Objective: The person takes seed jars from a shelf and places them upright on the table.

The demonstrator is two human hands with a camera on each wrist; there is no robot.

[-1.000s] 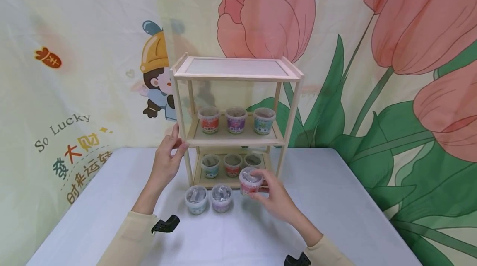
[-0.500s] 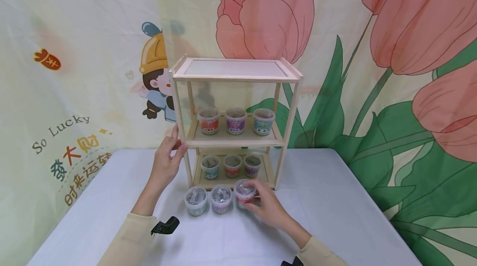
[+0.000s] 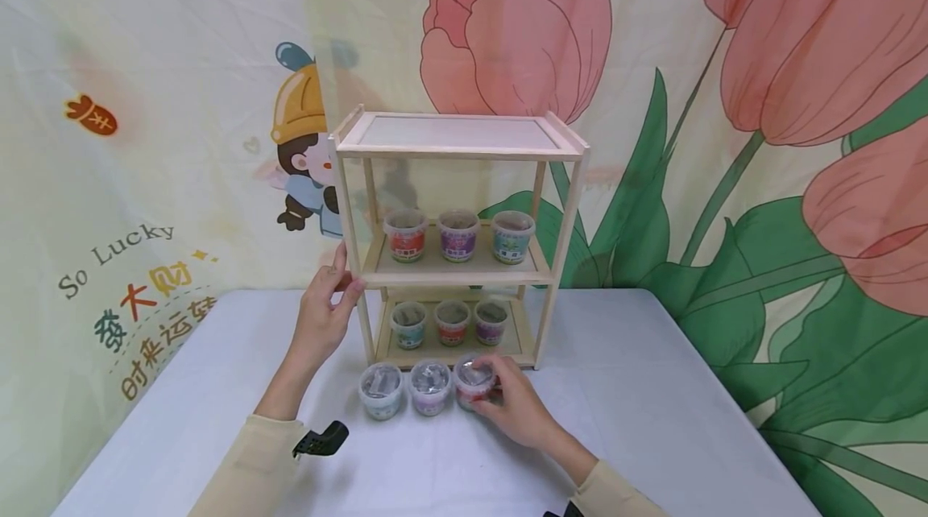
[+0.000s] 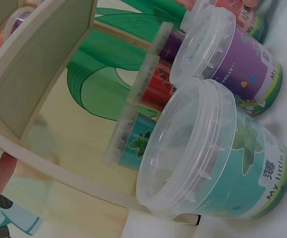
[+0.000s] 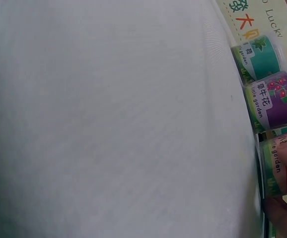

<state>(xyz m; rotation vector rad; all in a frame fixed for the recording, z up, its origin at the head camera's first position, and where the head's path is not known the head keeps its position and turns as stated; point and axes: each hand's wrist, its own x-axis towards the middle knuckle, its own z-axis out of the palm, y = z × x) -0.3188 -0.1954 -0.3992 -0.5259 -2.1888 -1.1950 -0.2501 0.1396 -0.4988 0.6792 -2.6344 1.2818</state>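
A small wooden shelf rack stands at the back of the table. My left hand holds its left post at the middle board, thumb in front and index finger pointing up. My right hand grips a clear-lidded plastic tub with a red label by its side, at the right end of the front row. Its base meets the white cloth in the right wrist view. Beside it stand a purple-labelled tub and a teal-labelled tub; the left wrist view shows these labels closely.
Red, purple and teal tubs line the middle shelf. Teal, red and purple tubs line the bottom shelf, right behind the front row. A white cloth covers the table; a printed tulip curtain hangs behind.
My right hand has brought the red-labelled tub down and left onto the table, in line with the other two. My left hand has stayed on the post.
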